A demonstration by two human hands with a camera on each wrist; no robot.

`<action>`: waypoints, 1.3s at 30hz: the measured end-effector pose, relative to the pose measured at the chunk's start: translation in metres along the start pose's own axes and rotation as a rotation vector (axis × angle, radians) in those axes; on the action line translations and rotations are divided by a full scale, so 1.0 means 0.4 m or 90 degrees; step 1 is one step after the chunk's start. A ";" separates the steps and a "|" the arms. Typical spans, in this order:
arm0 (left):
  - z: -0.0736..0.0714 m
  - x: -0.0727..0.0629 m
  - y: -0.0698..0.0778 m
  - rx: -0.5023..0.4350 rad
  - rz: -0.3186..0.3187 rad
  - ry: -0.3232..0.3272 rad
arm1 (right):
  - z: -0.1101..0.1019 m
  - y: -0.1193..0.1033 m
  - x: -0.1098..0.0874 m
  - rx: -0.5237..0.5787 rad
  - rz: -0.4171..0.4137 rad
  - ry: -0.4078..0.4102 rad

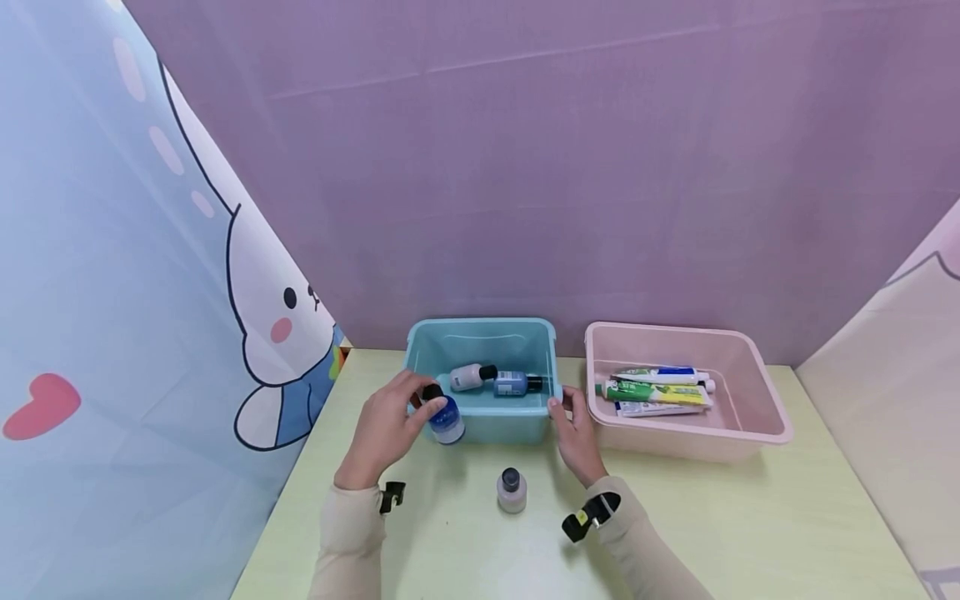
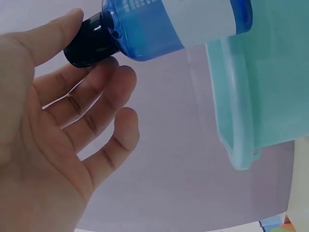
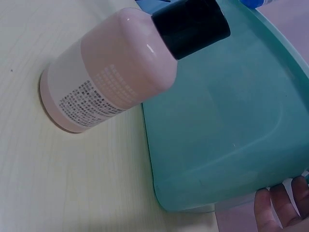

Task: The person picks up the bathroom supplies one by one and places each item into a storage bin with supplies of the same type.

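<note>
My left hand pinches the black cap of a blue bottle between thumb and fingers. In the head view the bottle overlaps the front left of a teal bin; in the left wrist view the bottle is see-through blue with a white label. At the bin's front right corner, my right hand grips the rim, its fingertips along the side. Inside the bin lie a pale pink bottle and a blue bottle, both black-capped. Another pink bottle stands upright in front of the bin.
Right of the teal bin stands a pink bin holding several toothpaste tubes. Both bins rest on a pale wooden table, against a purple cloth backdrop. A cartoon-printed cloth hangs at the left.
</note>
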State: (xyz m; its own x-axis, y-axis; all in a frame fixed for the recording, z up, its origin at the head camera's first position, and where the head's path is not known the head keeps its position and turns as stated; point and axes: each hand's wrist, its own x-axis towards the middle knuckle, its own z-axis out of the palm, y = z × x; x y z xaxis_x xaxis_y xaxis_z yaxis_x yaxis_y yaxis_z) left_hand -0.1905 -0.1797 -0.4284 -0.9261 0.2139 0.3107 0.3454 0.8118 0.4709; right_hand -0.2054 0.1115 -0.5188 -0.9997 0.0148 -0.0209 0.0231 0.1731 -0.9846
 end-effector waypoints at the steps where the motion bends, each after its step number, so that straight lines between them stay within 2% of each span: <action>1: -0.003 0.002 0.001 0.000 -0.002 -0.002 | 0.000 0.002 0.001 -0.001 0.000 0.000; 3: -0.007 0.006 0.003 0.001 -0.003 -0.007 | 0.000 0.005 0.003 -0.004 -0.003 -0.001; 10: -0.023 0.023 0.009 0.005 0.003 -0.007 | 0.009 0.087 0.042 0.009 -0.002 0.006; 13: -0.029 0.032 0.010 0.007 0.004 -0.007 | 0.012 0.102 0.047 0.008 -0.014 0.015; 21: -0.043 0.064 0.009 0.040 0.010 -0.008 | 0.014 0.107 0.049 0.004 -0.023 0.025; 39: -0.044 0.146 -0.009 0.093 0.007 -0.063 | 0.014 0.101 0.048 0.001 -0.020 0.022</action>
State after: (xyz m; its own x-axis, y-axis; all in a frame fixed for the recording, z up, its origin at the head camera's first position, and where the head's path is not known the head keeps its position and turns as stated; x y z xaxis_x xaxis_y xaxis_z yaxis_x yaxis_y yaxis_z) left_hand -0.2434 -0.1797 -0.3975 -0.9351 0.2703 0.2290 0.3370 0.8780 0.3400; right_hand -0.2237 0.1132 -0.5599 -0.9989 0.0431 0.0166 -0.0090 0.1718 -0.9851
